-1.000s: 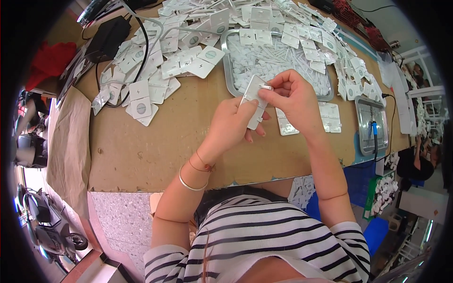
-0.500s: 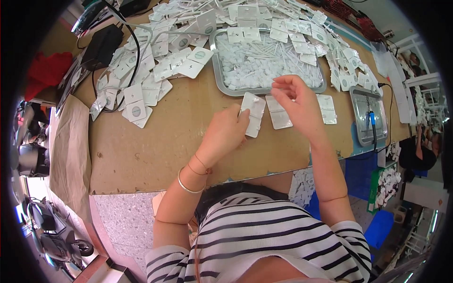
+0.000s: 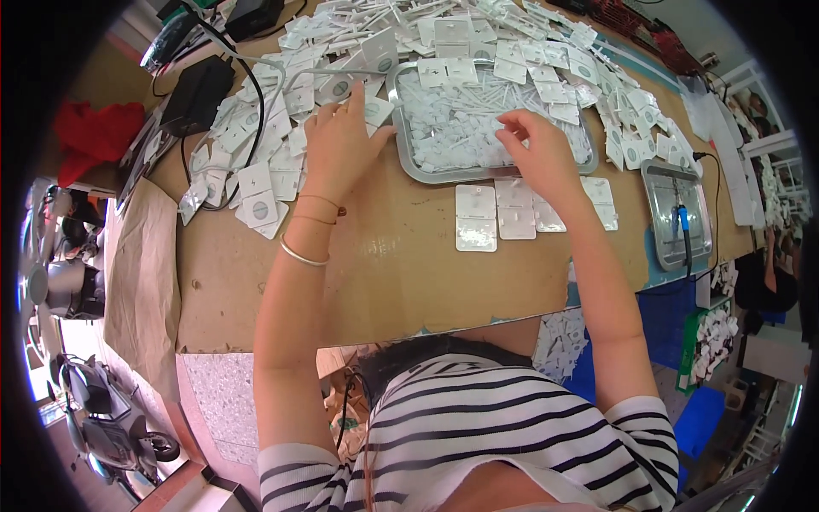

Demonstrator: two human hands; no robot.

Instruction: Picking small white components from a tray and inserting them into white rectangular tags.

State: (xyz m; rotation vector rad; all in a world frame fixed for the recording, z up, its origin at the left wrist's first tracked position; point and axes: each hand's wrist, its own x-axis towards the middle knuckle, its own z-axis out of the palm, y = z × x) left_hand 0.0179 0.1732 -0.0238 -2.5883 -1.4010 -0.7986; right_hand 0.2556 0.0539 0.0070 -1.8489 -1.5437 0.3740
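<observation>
Brown board tops the worktable (image 3: 375, 290), which fills the middle of the frame, with sheet paper (image 3: 141, 286) hanging over its left edge and a motorbike (image 3: 107, 410) on the floor at lower left. Across the upper part lies a heap of white plates (image 3: 256, 183), probably banked there to leave the near side free for handling.

At upper left of centre, the left hand (image 3: 339, 149) is over the heap, index finger stretched forward and thumb well apart; whether a fingertip touches a plate cannot be told. The right hand (image 3: 542, 154) is above the right part of a metal tray (image 3: 452, 177), fingers curled toward the thumb; I cannot tell whether it pinches anything. Small whitish pieces (image 3: 452, 119) fill this tray, whose raised rim likely stops them scattering.

Just below it, a row of plates (image 3: 476, 218) lies flat, perhaps lined up to stay separate from the heap; the right forearm partly covers it. At right, a smaller tray (image 3: 665, 235) holds a blue-handled tool (image 3: 684, 220), presumably parked off the board.
</observation>
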